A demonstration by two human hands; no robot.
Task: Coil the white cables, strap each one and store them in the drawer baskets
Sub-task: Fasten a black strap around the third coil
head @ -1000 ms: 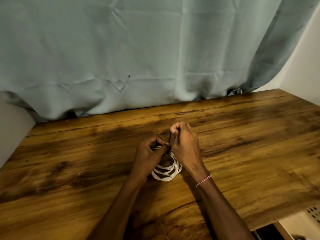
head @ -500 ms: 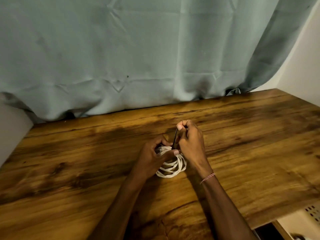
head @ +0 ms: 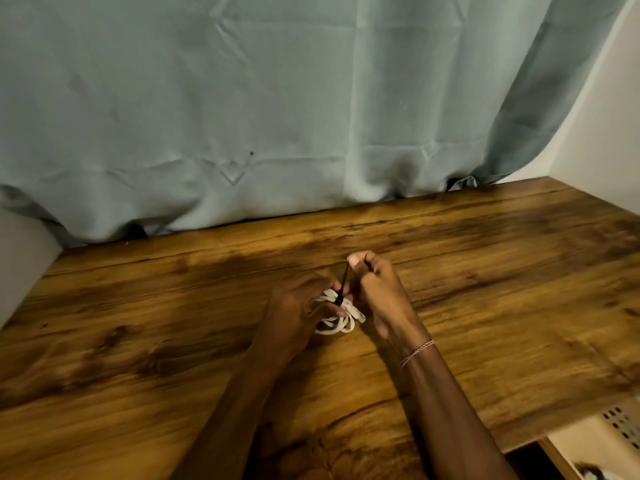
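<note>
Coil of white cable [head: 341,315] is held on the wooden table [head: 485,289] while a black strap [head: 343,284] is drawn around it.

The coil is kept against the table top, near its middle, by the left hand [head: 298,313], whose fingers are curled around the left side of the loops. The strap is wrapped around the far side of the coil, and its free end is pinched between thumb and finger of the right hand [head: 377,292], so that it runs straight upward from the coil. A red-and-white thread [head: 417,353] is worn on the right wrist. A grey-blue curtain [head: 277,116] hangs down to the far table edge. Part of a pale perforated basket [head: 620,424] is seen below the near right corner.
</note>
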